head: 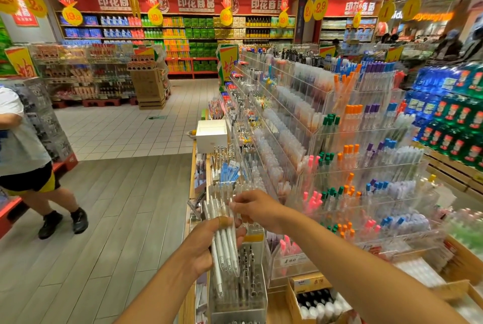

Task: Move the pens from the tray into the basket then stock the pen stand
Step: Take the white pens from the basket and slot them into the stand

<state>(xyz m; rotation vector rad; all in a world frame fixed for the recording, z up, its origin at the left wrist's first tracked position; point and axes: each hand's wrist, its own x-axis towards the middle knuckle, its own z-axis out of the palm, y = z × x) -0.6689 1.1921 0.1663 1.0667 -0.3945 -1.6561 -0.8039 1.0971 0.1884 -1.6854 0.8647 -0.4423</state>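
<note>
while left hand [206, 242] grips white pens [222, 234], right hand [254, 208] fingertips hidden behind tops.

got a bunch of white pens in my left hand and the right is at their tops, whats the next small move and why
Probably pinch one pen free with the right hand and lower it into the clear pen stand just below. The left hand grips the bundle of white pens directly over that stand, and the right hand's fingertips are already at the pens' upper ends.
</note>
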